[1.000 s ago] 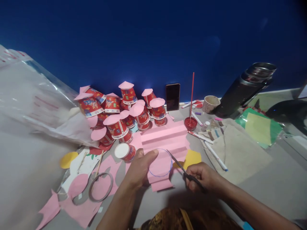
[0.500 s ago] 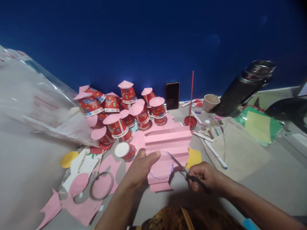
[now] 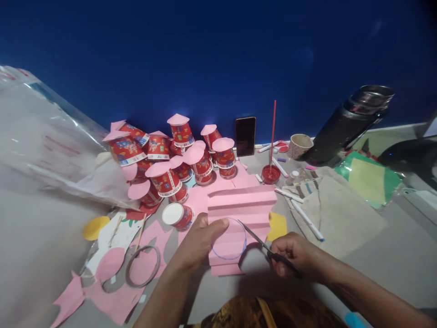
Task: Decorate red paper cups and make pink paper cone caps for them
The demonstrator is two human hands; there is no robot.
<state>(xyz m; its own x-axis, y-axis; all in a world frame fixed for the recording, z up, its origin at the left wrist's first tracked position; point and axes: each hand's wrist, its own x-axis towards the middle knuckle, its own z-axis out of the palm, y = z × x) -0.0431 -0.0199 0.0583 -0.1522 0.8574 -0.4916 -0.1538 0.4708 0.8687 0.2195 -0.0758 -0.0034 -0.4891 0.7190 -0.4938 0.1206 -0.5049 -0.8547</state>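
Note:
My left hand grips the left side of a creased pink paper sheet, thumb on top and fingers hidden beneath. A blue circle is drawn on the sheet, just right of that thumb. In my right hand is a pair of dark-handled scissors, its blades at the upper right of the circle and in the paper. Below the blades, the sheet's edge curves in along the circle's right side. How far apart the blades are I cannot tell.
Red paper cups with pink cone tops cluster behind at left. Nearby lie a tape roll and pink scraps. A phone, a red paint pot, markers and a black flask stand or lie at back and right.
The pink sheet has shifted slightly down and toward me, its top edge now lower. The scissors and my right hand have moved a little downward with it; both holds stay the same.

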